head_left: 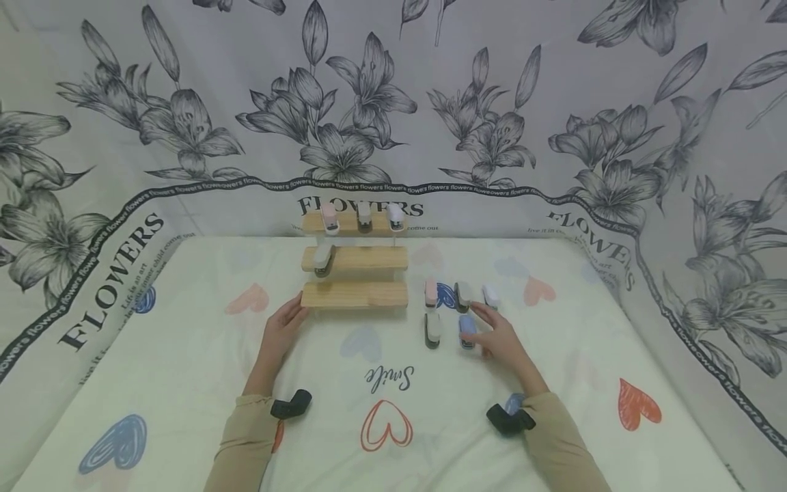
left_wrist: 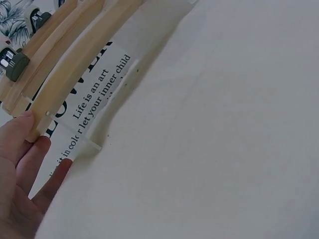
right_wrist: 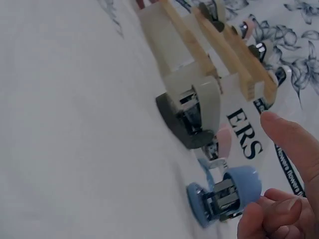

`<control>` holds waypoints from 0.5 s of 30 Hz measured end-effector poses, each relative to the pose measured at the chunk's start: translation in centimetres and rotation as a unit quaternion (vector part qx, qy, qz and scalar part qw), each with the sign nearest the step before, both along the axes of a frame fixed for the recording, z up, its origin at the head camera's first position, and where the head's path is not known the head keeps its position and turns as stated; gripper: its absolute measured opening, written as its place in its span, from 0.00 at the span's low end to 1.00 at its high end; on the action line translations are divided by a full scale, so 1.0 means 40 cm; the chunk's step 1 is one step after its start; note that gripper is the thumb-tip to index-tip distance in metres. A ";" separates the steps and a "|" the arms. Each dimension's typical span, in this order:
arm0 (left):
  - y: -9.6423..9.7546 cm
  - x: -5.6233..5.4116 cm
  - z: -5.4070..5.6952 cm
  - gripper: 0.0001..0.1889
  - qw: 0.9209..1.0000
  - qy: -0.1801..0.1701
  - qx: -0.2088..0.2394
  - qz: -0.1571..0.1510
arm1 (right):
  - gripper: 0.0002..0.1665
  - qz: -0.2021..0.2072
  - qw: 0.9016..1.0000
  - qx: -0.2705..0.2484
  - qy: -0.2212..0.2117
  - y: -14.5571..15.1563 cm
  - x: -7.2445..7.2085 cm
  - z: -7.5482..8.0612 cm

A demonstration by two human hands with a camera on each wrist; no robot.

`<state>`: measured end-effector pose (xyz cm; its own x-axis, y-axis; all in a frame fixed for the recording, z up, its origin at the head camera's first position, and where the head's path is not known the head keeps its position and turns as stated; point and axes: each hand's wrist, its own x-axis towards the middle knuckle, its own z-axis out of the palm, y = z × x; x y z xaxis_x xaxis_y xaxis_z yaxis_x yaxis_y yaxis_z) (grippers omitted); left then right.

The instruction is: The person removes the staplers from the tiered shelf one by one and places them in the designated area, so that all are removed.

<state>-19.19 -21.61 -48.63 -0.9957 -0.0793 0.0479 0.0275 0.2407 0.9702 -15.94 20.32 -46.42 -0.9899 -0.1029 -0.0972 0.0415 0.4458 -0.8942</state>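
My left hand (head_left: 285, 324) holds the left end of a three-tier wooden shelf (head_left: 354, 294). In the left wrist view its thumb lies over the lowest board (left_wrist: 75, 79), with the fingers below. My right hand (head_left: 501, 342) is at a blue stapler (head_left: 467, 326) on the cloth. Its thumb reaches the stapler's near end; one finger stretches away beside a dark grey stapler (head_left: 462, 296). The right wrist view shows those fingers (right_wrist: 294, 144) spread apart, and whether any grips the blue stapler is unclear. Left of it lies a beige stapler (head_left: 433, 328).
A pink stapler (head_left: 431, 292) and a white stapler (head_left: 490, 295) lie farther back. The top board carries pink (head_left: 330, 219), grey (head_left: 365, 219) and white (head_left: 395, 217) staplers; a pale stapler (head_left: 322, 260) sits on the middle board. A flowered curtain (head_left: 492, 102) surrounds the table.
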 end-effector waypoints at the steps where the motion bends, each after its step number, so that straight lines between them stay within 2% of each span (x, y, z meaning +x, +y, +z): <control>1: 0.000 0.001 -0.001 0.30 1.000 -0.002 0.001 0.001 | 0.45 0.003 1.000 -0.005 0.003 -0.003 -0.003 0.008; 9: 0.000 -0.001 -0.002 0.28 1.000 0.021 0.012 -0.010 | 0.40 0.007 1.000 -0.015 0.023 -0.045 -0.027 0.080; 15: 0.000 0.003 -0.004 0.29 1.000 0.029 -0.005 -0.009 | 0.40 0.042 0.997 -0.054 0.027 -0.109 -0.043 0.135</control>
<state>-19.09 -21.60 -48.79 -0.9924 -0.0598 0.1072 0.0891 0.2498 0.9642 -17.65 15.94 -41.04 -0.9809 -0.1923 -0.0282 -0.0412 0.3473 -0.9369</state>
